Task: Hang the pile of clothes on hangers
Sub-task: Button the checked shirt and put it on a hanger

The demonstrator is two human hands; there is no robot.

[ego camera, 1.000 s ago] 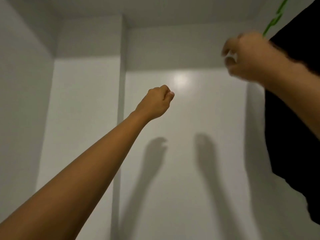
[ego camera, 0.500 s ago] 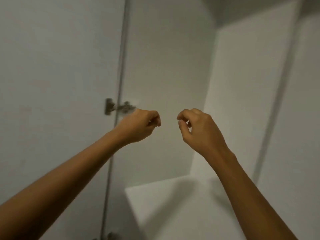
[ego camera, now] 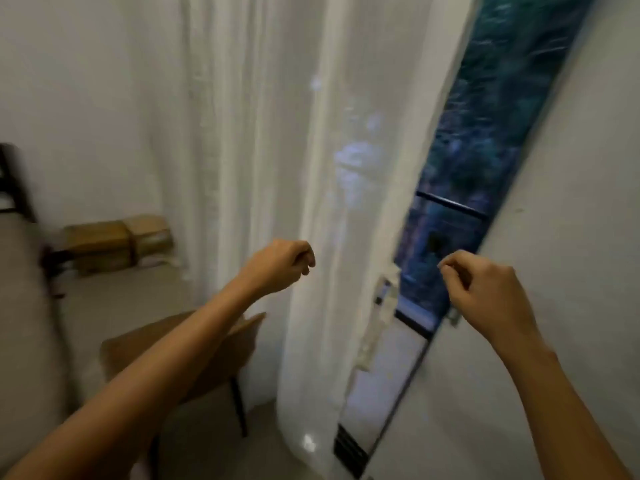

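No clothes or hangers show in this view. My left hand (ego camera: 280, 268) is raised in front of a sheer white curtain (ego camera: 263, 150), fingers loosely curled and holding nothing. My right hand (ego camera: 485, 296) is up at the same height to the right, in front of a white wall (ego camera: 571, 202), fingers also loosely curled and empty. The two hands are well apart and touch nothing.
A dark window strip (ego camera: 485, 140) runs between the curtain and the wall, with a white latch (ego camera: 381, 306) on its frame. A brown chair (ego camera: 221, 355) with black legs stands below my left forearm. Cardboard boxes (ego camera: 117, 240) sit by the left wall on the floor.
The view has swung from the white wardrobe interior to the curtain and window. My right hand has left the green hanger with the black garment and dropped level with my left hand.
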